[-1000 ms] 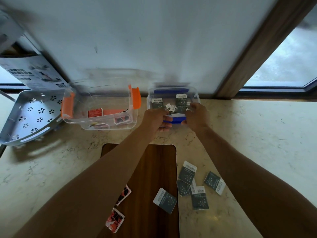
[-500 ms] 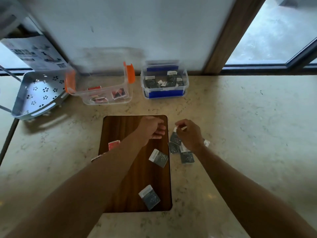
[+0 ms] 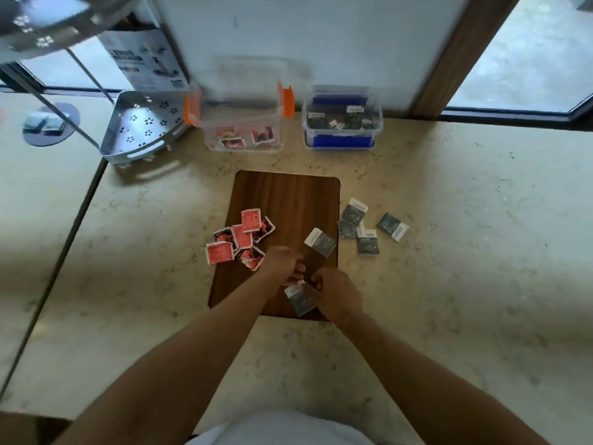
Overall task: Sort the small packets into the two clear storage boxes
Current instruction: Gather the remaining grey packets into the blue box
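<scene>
Both my hands meet over a dark packet (image 3: 301,300) at the board's (image 3: 285,194) near edge. Right grip (image 3: 337,295) pinches it; left grip (image 3: 284,263) curled, contents unclear. Risk: shared hold slips, packet drops short of blue box (image 3: 341,142).

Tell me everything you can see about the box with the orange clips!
The box with the orange clips is a see-through plastic tub with no lid on it. It has an orange clip on its left end and another on its right, both flipped up. It stands upright at the back of the pale stone counter, near the wall. A few red packets lie flat on its bottom. A grey metal rack sits right beside it, and the box with the blue clips stands apart to its right. No hand touches it.
</scene>
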A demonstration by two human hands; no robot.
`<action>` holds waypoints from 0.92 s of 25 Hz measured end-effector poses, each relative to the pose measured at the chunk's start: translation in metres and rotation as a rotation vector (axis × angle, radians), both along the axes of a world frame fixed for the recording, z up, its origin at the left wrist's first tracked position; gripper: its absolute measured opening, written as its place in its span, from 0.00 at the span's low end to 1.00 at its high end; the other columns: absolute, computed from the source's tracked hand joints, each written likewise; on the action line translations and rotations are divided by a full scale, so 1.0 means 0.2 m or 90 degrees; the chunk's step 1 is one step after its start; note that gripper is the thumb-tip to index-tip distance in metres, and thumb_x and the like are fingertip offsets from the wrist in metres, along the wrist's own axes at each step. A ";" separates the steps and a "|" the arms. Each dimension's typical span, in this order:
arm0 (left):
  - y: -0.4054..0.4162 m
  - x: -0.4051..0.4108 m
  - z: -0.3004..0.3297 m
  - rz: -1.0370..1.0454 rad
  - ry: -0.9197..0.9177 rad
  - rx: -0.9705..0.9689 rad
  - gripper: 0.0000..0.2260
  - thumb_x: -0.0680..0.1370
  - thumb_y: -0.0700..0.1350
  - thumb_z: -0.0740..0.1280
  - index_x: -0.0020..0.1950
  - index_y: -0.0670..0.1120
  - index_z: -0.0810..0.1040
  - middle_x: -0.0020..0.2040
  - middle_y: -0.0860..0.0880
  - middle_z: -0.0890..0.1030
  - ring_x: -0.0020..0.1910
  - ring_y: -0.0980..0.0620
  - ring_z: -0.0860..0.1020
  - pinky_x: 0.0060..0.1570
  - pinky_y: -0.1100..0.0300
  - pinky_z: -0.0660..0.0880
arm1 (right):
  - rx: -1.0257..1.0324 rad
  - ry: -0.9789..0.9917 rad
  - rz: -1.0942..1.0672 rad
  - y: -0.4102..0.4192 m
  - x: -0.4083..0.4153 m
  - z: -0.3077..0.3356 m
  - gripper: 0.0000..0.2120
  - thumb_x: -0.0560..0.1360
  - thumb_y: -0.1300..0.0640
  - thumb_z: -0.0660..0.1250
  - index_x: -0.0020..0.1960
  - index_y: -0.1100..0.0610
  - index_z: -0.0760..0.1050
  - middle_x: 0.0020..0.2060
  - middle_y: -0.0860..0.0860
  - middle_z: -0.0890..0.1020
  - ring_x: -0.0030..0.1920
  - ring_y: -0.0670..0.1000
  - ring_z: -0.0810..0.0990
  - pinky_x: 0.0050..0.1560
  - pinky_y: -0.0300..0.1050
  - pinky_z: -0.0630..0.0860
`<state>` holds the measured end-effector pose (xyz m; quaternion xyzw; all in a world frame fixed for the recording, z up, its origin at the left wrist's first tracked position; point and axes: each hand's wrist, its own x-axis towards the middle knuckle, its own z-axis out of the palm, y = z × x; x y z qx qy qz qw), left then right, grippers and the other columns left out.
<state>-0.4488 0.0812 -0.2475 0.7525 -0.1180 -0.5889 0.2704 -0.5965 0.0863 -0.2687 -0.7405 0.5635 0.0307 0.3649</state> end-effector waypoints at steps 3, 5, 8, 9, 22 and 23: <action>0.21 0.00 -0.04 -0.014 -0.084 0.010 0.08 0.82 0.44 0.61 0.54 0.42 0.77 0.47 0.41 0.83 0.42 0.45 0.82 0.41 0.51 0.82 | -0.012 0.094 0.045 0.12 0.03 -0.03 0.18 0.73 0.49 0.73 0.59 0.52 0.73 0.55 0.52 0.78 0.52 0.55 0.81 0.49 0.49 0.79; 0.35 0.02 -0.04 0.000 -0.116 0.014 0.07 0.81 0.44 0.61 0.52 0.43 0.77 0.49 0.40 0.84 0.44 0.43 0.84 0.45 0.47 0.84 | -0.012 0.086 0.028 0.18 0.06 -0.03 0.18 0.73 0.51 0.73 0.59 0.53 0.72 0.55 0.53 0.79 0.53 0.56 0.81 0.50 0.50 0.79; 0.44 0.02 -0.07 0.060 -0.097 0.016 0.06 0.81 0.42 0.63 0.51 0.41 0.78 0.47 0.39 0.84 0.44 0.41 0.86 0.47 0.45 0.84 | 0.029 0.032 -0.030 0.19 0.08 -0.02 0.12 0.74 0.53 0.71 0.55 0.55 0.79 0.52 0.54 0.83 0.48 0.53 0.80 0.46 0.47 0.76; 0.45 0.01 -0.07 0.075 -0.075 0.015 0.06 0.81 0.42 0.64 0.52 0.41 0.78 0.47 0.40 0.84 0.44 0.42 0.86 0.47 0.44 0.84 | 0.049 0.001 -0.066 0.18 0.08 -0.02 0.09 0.75 0.54 0.70 0.53 0.56 0.81 0.49 0.53 0.84 0.45 0.52 0.79 0.44 0.44 0.73; 0.14 0.11 -0.15 0.193 0.157 -0.054 0.07 0.79 0.35 0.67 0.56 0.39 0.78 0.59 0.38 0.81 0.56 0.40 0.83 0.52 0.47 0.83 | 0.017 -0.115 -0.157 -0.23 0.13 -0.01 0.11 0.79 0.56 0.66 0.60 0.55 0.80 0.59 0.52 0.81 0.57 0.51 0.80 0.54 0.39 0.73; 0.13 0.13 -0.16 0.190 0.163 -0.055 0.07 0.80 0.35 0.66 0.57 0.40 0.78 0.59 0.39 0.81 0.55 0.41 0.83 0.53 0.46 0.83 | -0.024 -0.091 -0.151 -0.27 0.13 -0.01 0.13 0.79 0.56 0.66 0.63 0.54 0.78 0.62 0.53 0.78 0.59 0.52 0.79 0.56 0.41 0.74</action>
